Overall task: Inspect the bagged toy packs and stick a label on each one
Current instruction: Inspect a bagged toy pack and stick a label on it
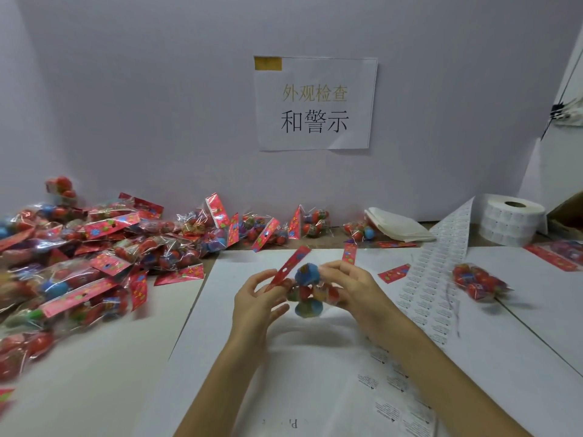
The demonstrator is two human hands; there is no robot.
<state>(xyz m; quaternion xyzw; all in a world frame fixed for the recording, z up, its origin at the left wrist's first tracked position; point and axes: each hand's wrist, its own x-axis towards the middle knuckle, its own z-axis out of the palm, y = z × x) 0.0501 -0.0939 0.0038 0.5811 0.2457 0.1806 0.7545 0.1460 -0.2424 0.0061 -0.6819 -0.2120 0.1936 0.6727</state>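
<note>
While motion blur is smearing the toy pack (307, 293), I am making out only red and blue balls inside a clear bag and a red card (288, 269) sticking up at its left. I am holding it above the worktop (104, 357), at the centre in front of me. My left hand (255, 299) is standing palm inward, its fingers (268, 291) curled and pinching the pack just below the card. My right hand (351, 287) is facing it, fingers curled round the pack's other side, and the bag is hiding their tips. The pile of packs (82, 244) on the left is running out of view, blurred toward the edge. A strip of labels (438, 279) is lying to the right, its print too small to read, with another pack (479, 283) just beside it and a roll of labels (511, 220) behind.
</note>
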